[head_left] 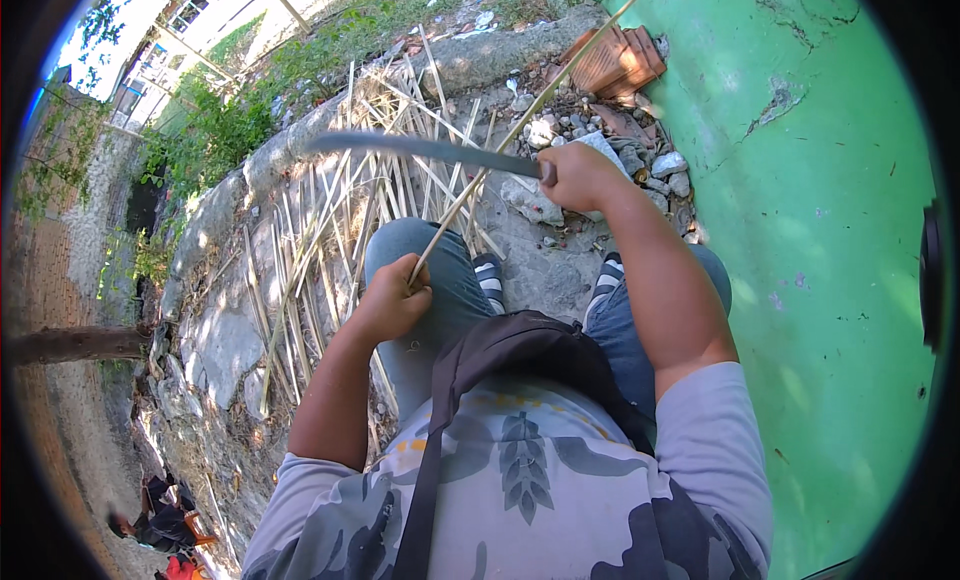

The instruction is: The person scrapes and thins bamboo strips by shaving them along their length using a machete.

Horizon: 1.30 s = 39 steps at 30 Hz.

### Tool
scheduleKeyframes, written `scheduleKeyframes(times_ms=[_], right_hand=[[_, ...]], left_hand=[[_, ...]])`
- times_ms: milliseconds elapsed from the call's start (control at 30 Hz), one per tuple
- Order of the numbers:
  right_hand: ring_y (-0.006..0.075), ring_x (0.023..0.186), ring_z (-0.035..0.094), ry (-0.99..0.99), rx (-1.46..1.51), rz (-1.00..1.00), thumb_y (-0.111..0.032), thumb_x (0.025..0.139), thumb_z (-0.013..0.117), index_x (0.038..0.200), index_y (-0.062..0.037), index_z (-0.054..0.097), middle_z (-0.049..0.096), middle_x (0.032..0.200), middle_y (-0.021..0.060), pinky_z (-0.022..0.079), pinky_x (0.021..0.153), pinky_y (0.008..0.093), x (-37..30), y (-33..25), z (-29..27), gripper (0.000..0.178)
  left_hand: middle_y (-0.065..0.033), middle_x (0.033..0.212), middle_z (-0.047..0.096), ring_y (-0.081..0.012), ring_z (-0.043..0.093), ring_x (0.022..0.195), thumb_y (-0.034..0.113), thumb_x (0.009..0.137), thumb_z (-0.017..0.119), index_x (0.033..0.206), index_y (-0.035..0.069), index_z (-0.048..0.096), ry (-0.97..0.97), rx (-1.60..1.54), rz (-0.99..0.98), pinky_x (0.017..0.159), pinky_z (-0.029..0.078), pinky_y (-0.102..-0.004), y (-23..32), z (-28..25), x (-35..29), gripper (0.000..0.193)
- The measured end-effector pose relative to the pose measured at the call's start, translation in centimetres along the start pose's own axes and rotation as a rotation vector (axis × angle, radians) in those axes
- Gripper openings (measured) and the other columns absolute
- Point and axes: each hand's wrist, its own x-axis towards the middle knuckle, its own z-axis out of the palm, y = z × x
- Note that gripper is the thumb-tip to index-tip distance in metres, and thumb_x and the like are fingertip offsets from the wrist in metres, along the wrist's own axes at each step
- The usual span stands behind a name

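My left hand (393, 298) is closed round the near end of a long thin stick (520, 123), which slants up and away to the right past the top of the view. In my right hand (583, 179) is the handle of a machete, its long dark blade (425, 149) pointing left and slightly blurred. The blade crosses the stick a little short of my right fist; whether they touch I cannot tell. Most of the machete's handle is hidden by my fingers. Many split pale strips (310, 250) lie in a loose heap on the ground beyond my left knee.
Rubble stones (669, 164) and stacked clay roof tiles (620, 65) lie ahead, beside a green wall or slab (800, 280) on the right. A low stone edge (270, 150) curves behind the strips. A person (160, 520) sits at the lower left. My black bag (530, 345) rests across my lap.
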Motion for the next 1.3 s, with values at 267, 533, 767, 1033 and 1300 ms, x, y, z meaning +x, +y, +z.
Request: scheduleKeyframes(times_ms=[267, 533, 767, 1033, 1300], right_hand=[[0.0351, 0.092, 0.069, 0.306, 0.096, 0.181, -0.02, 0.079, 0.071, 0.094, -0.0056, 0.068, 0.072, 0.095, 0.0162, 0.055, 0.082, 0.0434, 0.3, 1.1, -2.9, 0.021], [0.0314, 0.09, 0.071, 0.147, -0.413, 0.205, -0.038, 0.077, 0.079, 0.093, -0.0096, 0.071, 0.073, 0.091, 0.012, 0.056, 0.081, 0.0456, -2.2, -3.5, -5.9, 0.033], [0.0341, 0.095, 0.071, 0.121, -0.292, 0.141, -0.038, 0.073, 0.085, 0.098, -0.0066, 0.071, 0.073, 0.095, 0.0161, 0.054, 0.087, 0.0458, -3.5, -2.5, -5.5, 0.042], [0.0368, 0.087, 0.07, 0.075, -0.091, -0.127, -0.037, 0.085, 0.077, 0.109, -0.0055, 0.067, 0.072, 0.087, 0.0202, 0.053, 0.079, 0.0444, -3.7, -2.8, -6.5, 0.041], [0.0401, 0.076, 0.069, 0.18, -0.131, -0.155, -0.054, 0.095, 0.062, 0.099, -0.0086, 0.065, 0.069, 0.077, 0.0174, 0.053, 0.067, 0.0493, -2.7, -5.7, -2.6, 0.045]], left_hand=[[0.0043, 0.077, 0.045, -0.006, 0.042, 0.069, 0.002, 0.089, 0.063, 0.092, 0.009, 0.049, 0.081, -0.242, -0.093, 0.061, 0.037, -0.025, -0.6, 0.5, -0.3, 0.016], [0.0046, 0.077, 0.046, -0.0049, 0.042, 0.069, 0.001, 0.089, 0.065, 0.093, 0.009, 0.05, 0.05, -0.316, -0.088, 0.061, 0.037, -0.0247, -1.2, 0.2, 0.1, 0.017], [0.0046, 0.077, 0.047, -0.0049, 0.043, 0.068, 0.001, 0.089, 0.065, 0.092, 0.009, 0.051, 0.041, -0.339, -0.09, 0.059, 0.036, -0.0254, -0.4, 0.0, 0.1, 0.016], [0.0057, 0.072, 0.045, -0.0041, 0.042, 0.064, 0.009, 0.091, 0.071, 0.093, 0.01, 0.049, 0.076, -0.313, -0.07, 0.056, 0.035, -0.0241, -1.0, -0.2, 0.2, 0.021], [0.0058, 0.071, 0.047, -0.0042, 0.044, 0.059, 0.011, 0.09, 0.073, 0.095, 0.01, 0.049, 0.07, -0.45, -0.207, 0.052, 0.035, -0.0236, -0.3, -0.6, 0.3, 0.024]])
